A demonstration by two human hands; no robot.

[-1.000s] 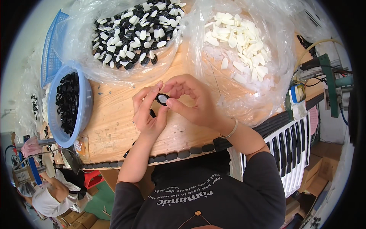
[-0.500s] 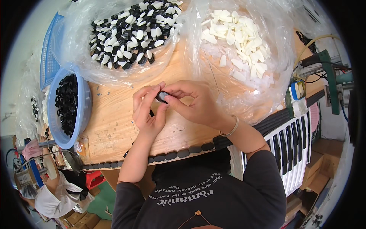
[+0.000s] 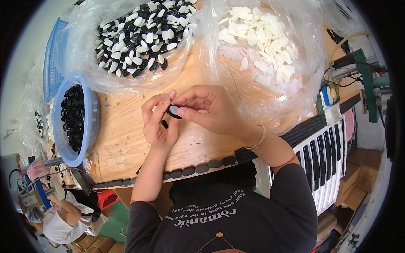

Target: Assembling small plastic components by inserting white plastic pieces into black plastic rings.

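A small black oval piece with a pale, shiny oval face (image 3: pixel 174 111) is held between my two hands over the table. My right hand (image 3: pixel 215 110) pinches it, the thumb lying across its near edge and the index finger at its top. The fingers of my left hand (image 3: pixel 158 122) are curled round its left side and partly hide it. A second black piece (image 3: pixel 164 124) shows in the left palm, mostly covered by the fingers. Beyond my hands, many black pieces with white oval pads (image 3: pixel 139 44) lie in a clear plastic bag.
White oval pads (image 3: pixel 270 38) lie in another plastic bag at the far right. A blue basin (image 3: pixel 96 111) of black rings stands at left, beside a blue basket (image 3: pixel 52 59). Black ovals (image 3: pixel 202 168) line the table's front edge. Another person (image 3: pixel 63 219) works at lower left.
Both hands have shifted slightly left with the black oval piece, whose pale face now shows more. The second black piece in the left palm is more visible. The other person has moved.
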